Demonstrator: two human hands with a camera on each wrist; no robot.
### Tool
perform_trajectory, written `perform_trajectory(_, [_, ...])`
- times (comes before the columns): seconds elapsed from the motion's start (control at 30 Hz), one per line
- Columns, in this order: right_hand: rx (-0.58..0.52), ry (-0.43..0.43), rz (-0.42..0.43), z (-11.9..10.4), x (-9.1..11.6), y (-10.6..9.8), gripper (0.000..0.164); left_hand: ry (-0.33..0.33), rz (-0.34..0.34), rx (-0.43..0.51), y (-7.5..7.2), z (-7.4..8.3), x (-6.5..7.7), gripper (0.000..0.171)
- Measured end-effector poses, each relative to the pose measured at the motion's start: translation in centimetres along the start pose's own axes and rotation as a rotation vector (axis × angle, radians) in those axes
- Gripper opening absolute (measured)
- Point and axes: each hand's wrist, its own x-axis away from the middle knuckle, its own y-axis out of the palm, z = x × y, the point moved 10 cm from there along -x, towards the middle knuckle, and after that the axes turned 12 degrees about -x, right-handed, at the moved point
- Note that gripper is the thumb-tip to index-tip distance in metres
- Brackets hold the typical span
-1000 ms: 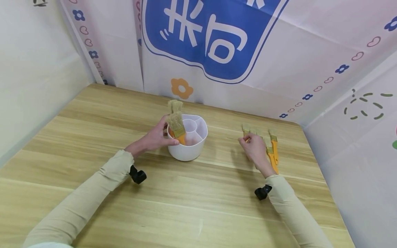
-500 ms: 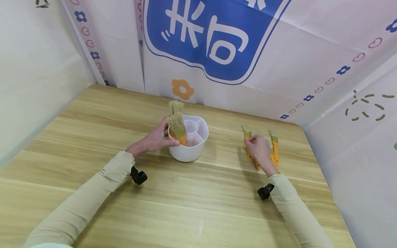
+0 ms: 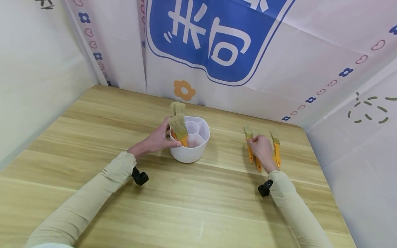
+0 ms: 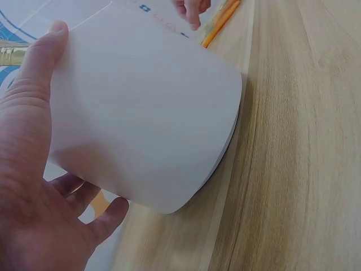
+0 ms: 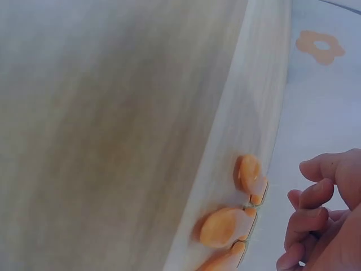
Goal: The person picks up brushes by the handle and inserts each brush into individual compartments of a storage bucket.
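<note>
My left hand [image 3: 153, 139] grips the near left side of a white divided organizer [image 3: 188, 155], thumb in front and fingers round the far side. Two paintbrushes [image 3: 180, 129] stand in its left compartment, bristles up. My right hand [image 3: 262, 148] is above several orange-handled paintbrushes lying on the table. Its fingers are loosely bent and hold nothing; a gap shows between thumb and forefinger in the right wrist view. The leftmost lying paintbrush [image 3: 250, 151] is by the fingertips; another paintbrush [image 3: 276, 151] lies right of the hand. The hand partly covers those between.
The wooden table [image 3: 173, 210] meets a printed backdrop [image 3: 223, 93] at the back and pale side walls. Other sections of the organizer, including a round centre cup [image 3: 192, 127], show no brushes. Dark cameras [image 3: 141, 177] sit on both wrists.
My right hand has shifted slightly right over the lying paintbrushes, uncovering the handle of the leftmost one. The left hand stays on the organizer. The head view has shifted slightly.
</note>
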Motion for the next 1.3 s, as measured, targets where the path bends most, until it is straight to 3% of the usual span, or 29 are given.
perform_trajectory(0.27, [0.014, 0.035, -0.036, 0.7, -1.0, 0.6, 0.031, -0.015, 0.003, 0.005, 0.0, 0.0, 0.0, 0.093])
perform_trajectory(0.57, [0.108, 0.108, -0.054, 1.4, -2.2, 1.4, 0.049, -0.016, 0.002, -0.014, -0.1, 0.2, -0.2, 0.094])
perform_trajectory(1.3, [0.11, 0.159, -0.183, 1.7, -2.5, 2.6, 0.041, -0.026, 0.001, -0.013, 0.0, 0.0, 0.2, 0.094])
